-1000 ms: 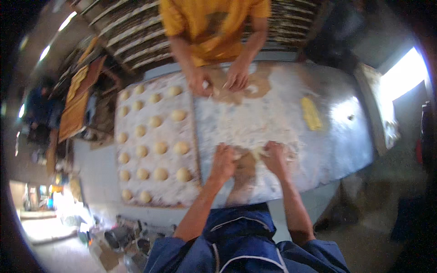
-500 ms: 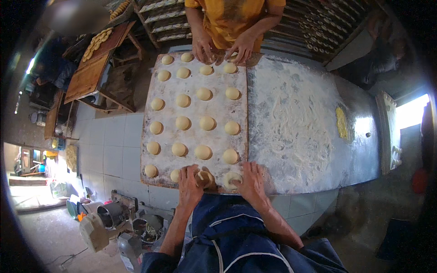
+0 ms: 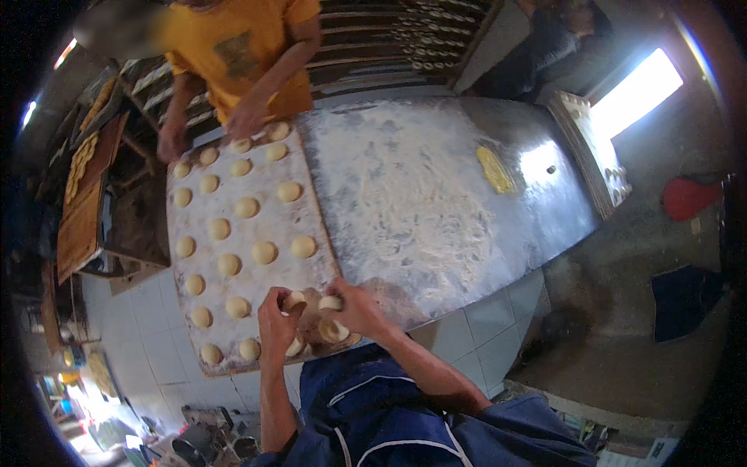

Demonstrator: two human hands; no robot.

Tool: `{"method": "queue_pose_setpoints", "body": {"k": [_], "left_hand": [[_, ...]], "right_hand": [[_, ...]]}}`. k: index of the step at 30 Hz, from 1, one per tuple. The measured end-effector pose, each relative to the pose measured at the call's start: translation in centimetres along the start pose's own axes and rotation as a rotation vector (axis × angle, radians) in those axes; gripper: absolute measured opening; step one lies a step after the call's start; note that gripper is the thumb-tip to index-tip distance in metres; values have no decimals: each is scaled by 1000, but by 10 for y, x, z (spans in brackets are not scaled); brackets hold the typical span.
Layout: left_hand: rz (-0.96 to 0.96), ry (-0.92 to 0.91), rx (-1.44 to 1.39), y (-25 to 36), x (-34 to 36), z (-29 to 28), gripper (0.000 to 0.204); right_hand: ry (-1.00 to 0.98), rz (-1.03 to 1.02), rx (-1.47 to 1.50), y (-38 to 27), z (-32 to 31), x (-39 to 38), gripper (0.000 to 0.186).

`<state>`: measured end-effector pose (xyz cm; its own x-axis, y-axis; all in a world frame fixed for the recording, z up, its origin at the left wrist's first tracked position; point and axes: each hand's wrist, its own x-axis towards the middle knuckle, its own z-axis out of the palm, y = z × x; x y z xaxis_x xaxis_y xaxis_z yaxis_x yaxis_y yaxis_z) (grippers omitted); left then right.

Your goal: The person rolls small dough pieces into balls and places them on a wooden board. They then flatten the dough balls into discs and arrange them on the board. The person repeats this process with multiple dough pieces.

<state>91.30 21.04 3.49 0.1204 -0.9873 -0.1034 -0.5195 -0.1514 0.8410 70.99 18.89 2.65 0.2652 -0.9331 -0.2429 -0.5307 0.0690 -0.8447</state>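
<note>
Rows of round, pale dough balls (image 3: 264, 252) lie on a floured wooden board (image 3: 206, 268). At its near right end, my left hand (image 3: 276, 325) curls its fingers round a dough ball (image 3: 295, 300). My right hand (image 3: 358, 313) grips another dough piece (image 3: 330, 303) beside it, partly covered by the fingers. Just below my right hand rests a dough ring (image 3: 334, 331) with a hollow in its middle. One more dough piece (image 3: 294, 348) shows partly beside my left wrist. Across the board, a co-worker's hand (image 3: 247, 118) is at a far dough ball (image 3: 241, 145).
Right of the board spreads a flour-dusted metal tabletop (image 3: 405, 202) with a flat yellow item (image 3: 496, 170). A tray (image 3: 580, 148) of dough pieces leans past its right end. Racks (image 3: 366, 47) stand behind the co-worker, and a wooden table (image 3: 92, 198) is at far left.
My view has turned, shifting the board left in the picture. Both hands have moved from the nearest row to dough pieces one row farther. The co-worker's hands have moved too.
</note>
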Motion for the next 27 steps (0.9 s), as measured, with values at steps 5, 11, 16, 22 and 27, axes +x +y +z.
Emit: {"method": "queue_pose_setpoints", "body": {"k": [5,11,16,22,27], "left_hand": [[203,-155,-103,60,24,113,30],[241,-280,214,102,62,236,48],[680,-266,518,102,30,240,58],[559,-444,598,106,59,240,57],[537,-366,578,137,96,253,44]], "right_hand": [[479,-36,-212,105,-136,-27,32],[468,-42,-487,145,-213,-36,50],[161,-256,-685,150,-202,-54,69],[106,-153,-487,164,-242,-30,56],[258,-252,-570,189,-251,17,32]]}}
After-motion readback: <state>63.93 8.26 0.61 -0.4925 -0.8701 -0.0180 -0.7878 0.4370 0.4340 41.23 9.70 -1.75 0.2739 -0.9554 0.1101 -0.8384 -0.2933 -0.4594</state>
